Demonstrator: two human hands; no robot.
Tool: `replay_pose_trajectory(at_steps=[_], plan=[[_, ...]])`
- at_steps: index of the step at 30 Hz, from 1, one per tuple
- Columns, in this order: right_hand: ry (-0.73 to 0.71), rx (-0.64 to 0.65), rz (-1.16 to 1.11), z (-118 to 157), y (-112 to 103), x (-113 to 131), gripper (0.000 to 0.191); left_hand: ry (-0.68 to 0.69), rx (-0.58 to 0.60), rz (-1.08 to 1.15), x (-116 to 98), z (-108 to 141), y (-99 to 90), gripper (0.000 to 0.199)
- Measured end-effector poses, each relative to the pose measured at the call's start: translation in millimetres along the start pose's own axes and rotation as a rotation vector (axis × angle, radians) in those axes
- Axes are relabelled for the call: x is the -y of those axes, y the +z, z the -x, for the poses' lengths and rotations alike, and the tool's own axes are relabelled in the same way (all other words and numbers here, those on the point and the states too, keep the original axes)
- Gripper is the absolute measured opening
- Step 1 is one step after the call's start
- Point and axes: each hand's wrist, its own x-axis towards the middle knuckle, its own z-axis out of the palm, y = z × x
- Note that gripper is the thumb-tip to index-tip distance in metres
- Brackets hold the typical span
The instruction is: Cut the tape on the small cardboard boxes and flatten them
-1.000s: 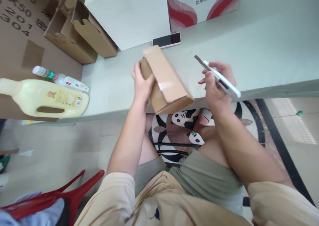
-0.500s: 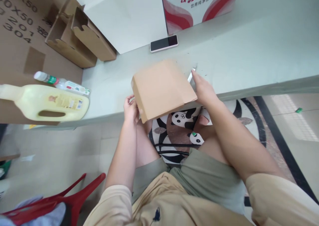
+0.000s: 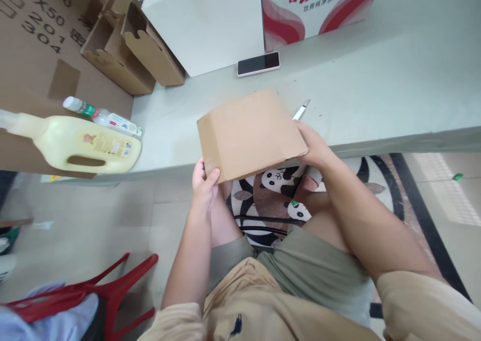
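A flat brown cardboard box (image 3: pixel 255 133) is held at the near edge of the table, over my lap. My left hand (image 3: pixel 205 180) grips its near left corner, thumb on top and fingers partly hidden. At the right end, my right hand (image 3: pixel 313 143) holds the box's edge, with most of its fingers out of sight beneath or behind it. Just beyond that hand, a knife with a pale blade (image 3: pixel 301 109) lies on the tabletop, its lower end hidden.
A phone (image 3: pixel 258 64) lies before a white box (image 3: pixel 210 25) and a red-and-white carton (image 3: pixel 315 10). Open brown boxes (image 3: pixel 150 45), a small bottle (image 3: pixel 86 109) and a yellow jug (image 3: pixel 86 143) stand or lie at left. A red chair (image 3: pixel 112 291) is lower left.
The left end of the box has turned to show more of its side, and my left thumb now lies on top of its corner. The view has shifted slightly.
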Motion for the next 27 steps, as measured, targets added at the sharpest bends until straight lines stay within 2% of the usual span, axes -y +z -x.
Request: replay_pose_trajectory(at_steps=[3, 8, 11, 14, 15, 17, 19, 20, 24, 27], plan=[[0.072, 0.003, -0.123, 2.8, 3.0, 6.6, 0.041, 0.006, -0.084, 0.077, -7.1, 2.7, 10.7, 0.054], [0.161, 0.135, -0.148, 5.4, 6.1, 7.9, 0.028, -0.007, -0.174, 0.135, -16.4, -13.4, 18.3, 0.050], [0.185, 0.134, -0.156, 1.9, 7.6, 10.6, 0.032, -0.037, -0.205, 0.142, -22.7, -22.0, 18.7, 0.047], [0.205, 0.114, -0.267, -1.7, 9.8, 13.1, 0.038, -0.036, -0.247, 0.153, -27.2, -24.4, 19.9, 0.049], [0.227, 0.121, -0.301, -2.2, 10.5, 13.8, 0.041, -0.029, -0.222, 0.161, -27.7, -23.5, 20.7, 0.047], [0.255, 0.148, -0.328, -2.0, 11.6, 15.5, 0.048, -0.027, -0.093, 0.161, -26.2, -20.3, 22.4, 0.047], [0.230, 0.147, -0.313, -0.7, 12.1, 17.4, 0.055, -0.052, 0.036, 0.109, -21.8, -17.3, 23.2, 0.057], [0.214, 0.128, -0.293, 0.0, 12.2, 18.3, 0.055, -0.065, 0.050, 0.059, -19.1, -16.6, 23.0, 0.063], [0.225, 0.061, -0.231, 1.1, 11.6, 20.2, 0.050, -0.032, -0.070, -0.203, -12.5, -19.1, 19.0, 0.073], [0.233, 0.027, -0.238, -0.1, 11.4, 19.5, 0.045, 0.044, -0.067, -0.312, -15.4, -22.2, 15.4, 0.073]])
